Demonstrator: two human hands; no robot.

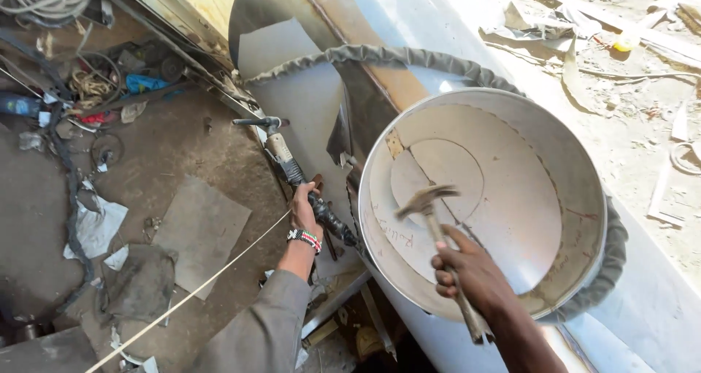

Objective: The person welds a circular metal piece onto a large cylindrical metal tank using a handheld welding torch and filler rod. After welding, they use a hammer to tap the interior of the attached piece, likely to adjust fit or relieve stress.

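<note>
1. The metal drum [562, 176], open-mouthed and tilted toward the camera, is seen lying on a long metal sheet [409, 22]. It is judged stiff and weighty, with a thin, possibly sharp rim; it would best be steadied by the outer wall.
2. A grey padded band [380, 55] is wrapped round the drum's outside.
3. A clamp tool [292, 170] with a taped handle is grasped by the left hand [305, 211] beside the drum's left edge; a beaded bracelet [304, 238] is worn at that wrist.
4. A hammer [431, 212] is gripped firmly by the right hand [467, 271] low on the shaft, its head held inside the drum, over the flat bottom. It is judged head-heavy.
</note>
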